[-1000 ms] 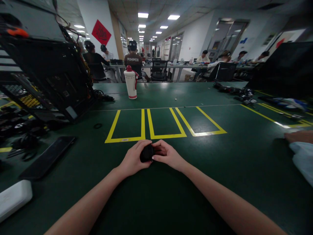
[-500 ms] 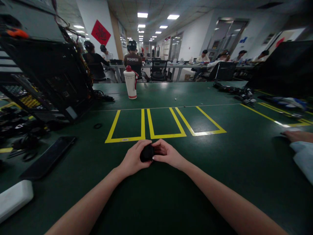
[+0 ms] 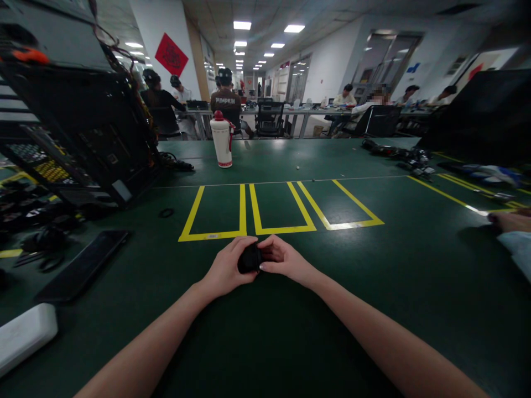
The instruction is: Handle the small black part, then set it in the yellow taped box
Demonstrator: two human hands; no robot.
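Black piece (image 3: 249, 260), one: between the two hands, on the near side of the tape boxes; whether it rests on the table cannot be told. Left hand (image 3: 227, 268): curled round it from 9 o'clock, holding it. Right hand (image 3: 292, 267): thumb and fingertips narrowly spaced on its 3 o'clock side. Step, as judged: two-handed handling; the next move seems to call for a firm left hold and fine right fingertip work.

Surface: green table (image 3: 265, 342). From the piece: three tape boxes (image 3: 286, 230), 11 to 2 o'clock; ring (image 3: 161, 213), 10; slab (image 3: 85, 265), 9; white case (image 3: 29, 334), 8; computer (image 3: 95, 127), 10, farther off; bottle (image 3: 220, 143), upright, past 11; cables (image 3: 417, 157), 2; co-worker's hand (image 3: 514, 220), 3.

Room: office; seated people (image 3: 226, 102) beyond, 12; red poster (image 3: 171, 54) on pillar (image 3: 155, 19), 11; ceiling lights (image 3: 294, 29).
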